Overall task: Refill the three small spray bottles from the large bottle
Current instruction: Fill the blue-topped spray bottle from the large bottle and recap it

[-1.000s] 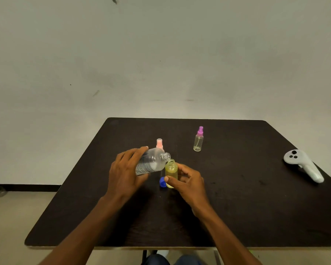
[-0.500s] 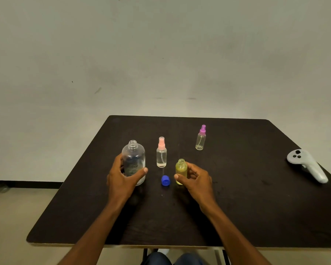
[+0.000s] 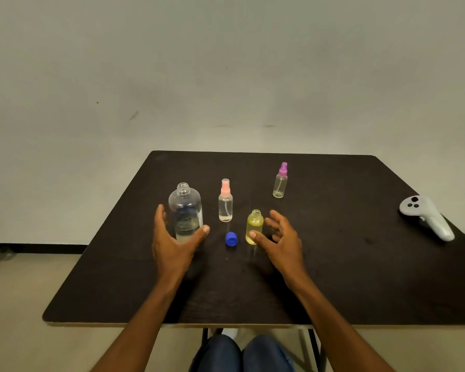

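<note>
Flanking clear round plastic large bottle (image 3: 185, 210) and yellow vial (image 3: 254, 229), both hands spread, ungripping.

One head-worn camera looks forward and down from the near edge of the dark table (image 3: 360, 277), fairly close, taking in the whole tabletop and the far wall (image 3: 226, 63).

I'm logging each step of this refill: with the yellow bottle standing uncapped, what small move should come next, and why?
Probably the right hand should pick up the blue cap and put it back on the yellow bottle. That bottle stands open-necked and holds liquid, the cap lies just to its left, the large bottle stands upright by the left hand, and both hands are open.
</note>
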